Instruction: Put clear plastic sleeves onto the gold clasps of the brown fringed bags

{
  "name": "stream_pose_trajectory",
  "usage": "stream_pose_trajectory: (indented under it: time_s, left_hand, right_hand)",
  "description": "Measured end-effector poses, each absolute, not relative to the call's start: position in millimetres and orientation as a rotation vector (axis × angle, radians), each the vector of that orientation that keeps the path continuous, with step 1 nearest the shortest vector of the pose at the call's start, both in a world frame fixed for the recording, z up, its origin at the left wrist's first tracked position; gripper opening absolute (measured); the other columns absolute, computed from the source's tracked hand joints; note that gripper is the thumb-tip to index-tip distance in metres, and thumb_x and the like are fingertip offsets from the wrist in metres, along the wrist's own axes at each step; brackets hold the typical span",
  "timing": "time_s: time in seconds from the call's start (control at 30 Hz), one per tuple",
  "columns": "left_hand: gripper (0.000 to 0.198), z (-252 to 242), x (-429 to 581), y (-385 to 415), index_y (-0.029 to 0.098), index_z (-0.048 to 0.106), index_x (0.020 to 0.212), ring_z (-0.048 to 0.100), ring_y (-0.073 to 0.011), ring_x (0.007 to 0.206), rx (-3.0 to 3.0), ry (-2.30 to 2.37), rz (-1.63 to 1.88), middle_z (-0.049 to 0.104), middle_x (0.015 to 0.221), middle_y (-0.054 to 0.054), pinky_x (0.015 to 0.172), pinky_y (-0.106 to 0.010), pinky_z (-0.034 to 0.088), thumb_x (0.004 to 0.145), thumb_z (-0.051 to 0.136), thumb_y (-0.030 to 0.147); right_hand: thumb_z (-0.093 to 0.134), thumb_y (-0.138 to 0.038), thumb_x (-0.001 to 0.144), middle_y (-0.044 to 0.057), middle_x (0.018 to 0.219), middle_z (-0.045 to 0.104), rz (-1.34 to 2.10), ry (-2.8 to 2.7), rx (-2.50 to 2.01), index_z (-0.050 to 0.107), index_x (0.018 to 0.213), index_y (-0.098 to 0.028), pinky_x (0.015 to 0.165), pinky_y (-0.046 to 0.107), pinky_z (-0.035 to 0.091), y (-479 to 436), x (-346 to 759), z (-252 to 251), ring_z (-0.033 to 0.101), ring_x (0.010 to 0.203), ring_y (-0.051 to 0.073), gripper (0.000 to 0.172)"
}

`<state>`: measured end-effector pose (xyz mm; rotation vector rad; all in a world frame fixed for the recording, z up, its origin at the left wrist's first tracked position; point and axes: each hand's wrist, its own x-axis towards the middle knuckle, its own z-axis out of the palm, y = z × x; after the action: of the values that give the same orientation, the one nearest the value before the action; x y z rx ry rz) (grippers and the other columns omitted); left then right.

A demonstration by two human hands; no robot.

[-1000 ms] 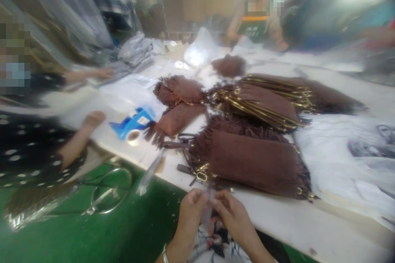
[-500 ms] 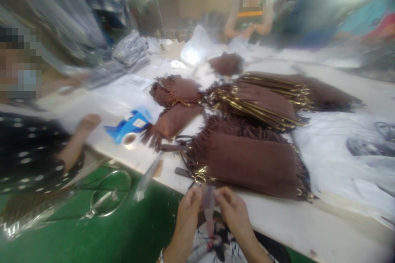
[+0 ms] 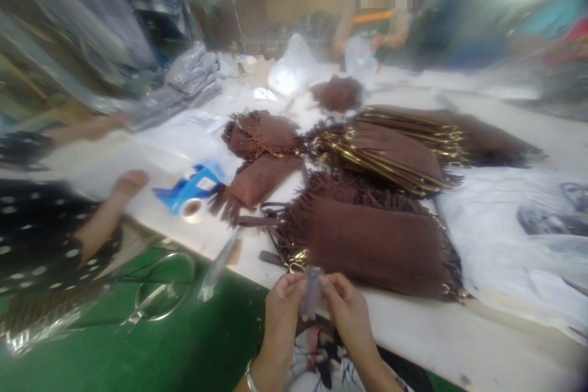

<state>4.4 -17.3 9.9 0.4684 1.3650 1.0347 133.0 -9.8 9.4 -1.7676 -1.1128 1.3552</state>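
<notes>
Between my two hands is a small greyish, see-through strip (image 3: 312, 294), perhaps plastic; its exact kind is unclear. My left hand (image 3: 283, 309) pinches its left edge, and my right hand (image 3: 345, 309) pinches the right edge. Both are held over the table's near edge, above my lap. Just beyond them lies a stack of brown fringed suede bags (image 3: 372, 245) with gold rings and clips. A brown strap (image 3: 260, 220) sticks out from the stack's left side.
More brown bags with gold zips (image 3: 390, 147) lie behind. To the left are a blue tape dispenser (image 3: 188, 187), a tape roll (image 3: 193, 209) and a co-worker's arm (image 3: 108, 214). White wrapping (image 3: 496, 233) covers the right side. Another person (image 3: 374, 24) stands across the white table (image 3: 427, 334).
The strip between my hands has shifted up slightly and looks shorter, its lower tail no longer hanging down. Across the table, the other person has lifted a clear bag.
</notes>
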Motion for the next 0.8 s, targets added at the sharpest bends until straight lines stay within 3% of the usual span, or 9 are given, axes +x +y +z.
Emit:
stream_pose_trajectory:
  time_s: [0.2,0.5,0.8]
  left_hand:
    - [0.032,9.5,11.8,-8.6,0.013,0.061,0.091,0.057,-0.0123,0.066,0.574,1.486,1.046,0.066,0.077,-0.004,0.061,-0.022,0.044,0.078,0.067,0.041]
    - [0.021,7.1,17.7,-1.3,0.018,0.059,0.085,0.061,-0.016,0.072,0.813,1.591,0.949,0.068,0.077,-0.003,0.066,-0.025,0.045,0.079,0.063,0.038]
    - [0.015,6.9,16.5,2.6,0.018,0.06,0.08,0.056,-0.0138,0.073,0.863,1.535,0.984,0.062,0.074,0.0,0.068,-0.024,0.043,0.081,0.06,0.033]
  right_hand:
    - [0.048,-0.058,0.084,0.0,0.071,0.064,1.337,-1.15,-1.741,0.059,0.076,-0.02,0.07,0.027,0.04,-16.0,131.6,3.5,0.058,0.073,0.019,0.041]
    - [0.047,-0.055,0.087,0.0,0.079,0.066,1.2,-1.241,-1.801,0.058,0.086,-0.022,0.068,0.027,0.04,-21.4,128.5,12.9,0.059,0.072,0.018,0.034]
    - [0.046,-0.049,0.09,0.0,0.078,0.065,1.158,-1.355,-1.702,0.06,0.085,-0.022,0.067,0.026,0.04,-18.7,129.5,14.5,0.059,0.07,0.017,0.03]
